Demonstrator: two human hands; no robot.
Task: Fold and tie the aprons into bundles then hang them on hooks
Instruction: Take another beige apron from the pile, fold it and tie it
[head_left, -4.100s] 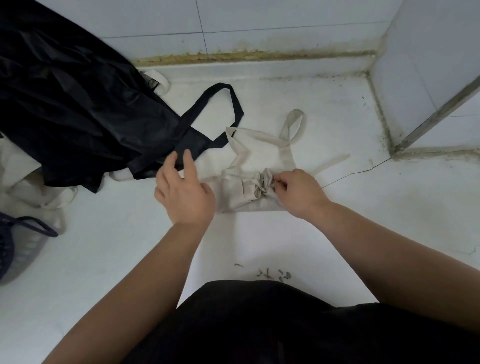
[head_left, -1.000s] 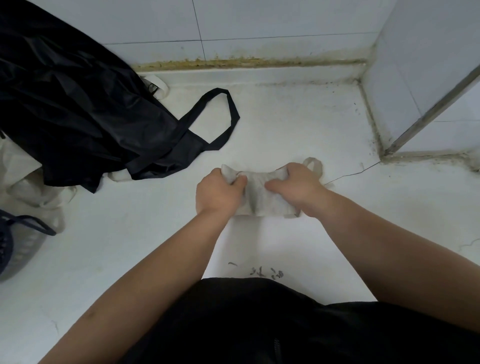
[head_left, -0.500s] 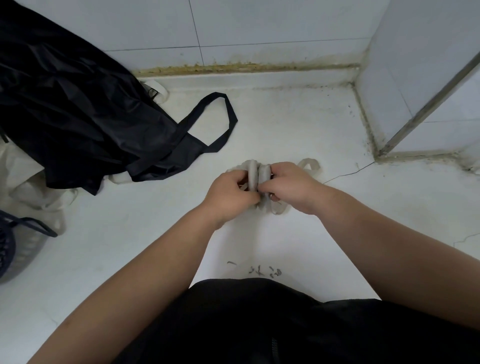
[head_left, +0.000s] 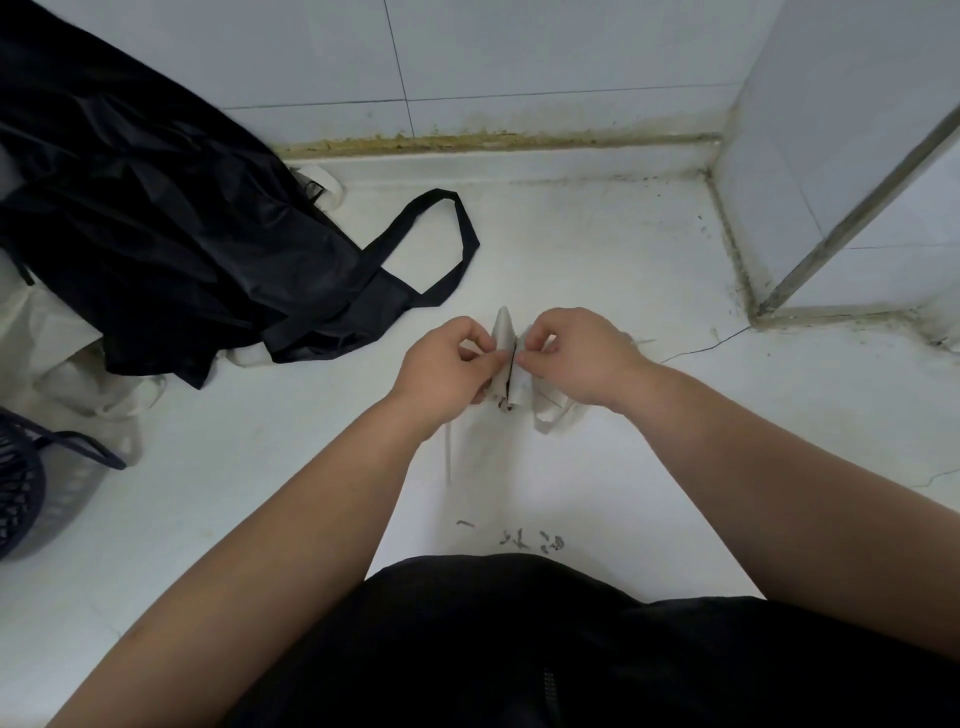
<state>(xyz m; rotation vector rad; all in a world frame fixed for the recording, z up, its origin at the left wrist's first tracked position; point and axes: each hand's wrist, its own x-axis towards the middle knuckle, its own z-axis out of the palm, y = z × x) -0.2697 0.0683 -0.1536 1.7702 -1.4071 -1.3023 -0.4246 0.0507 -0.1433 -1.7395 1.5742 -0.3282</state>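
Observation:
A small beige apron bundle (head_left: 508, 364) stands folded upright on the white floor between my hands. My left hand (head_left: 447, 371) pinches its left side with thumb and fingers. My right hand (head_left: 576, 356) pinches the right side, fingers curled. A loose beige strap end (head_left: 553, 413) trails out below my right hand. A black apron (head_left: 171, 244) lies crumpled to the left, its neck loop (head_left: 462, 228) spread on the floor.
A dark plastic basket (head_left: 26, 493) sits at the left edge beside more beige cloth (head_left: 78, 374). Tiled walls close the back and right, with a metal-edged corner (head_left: 810, 260). My dark-clothed lap (head_left: 519, 649) fills the bottom.
Over the last second my hands brought the two ends of the beige apron together, folding it into a narrow upright bundle. Earlier its straps lay spread out on the floor.

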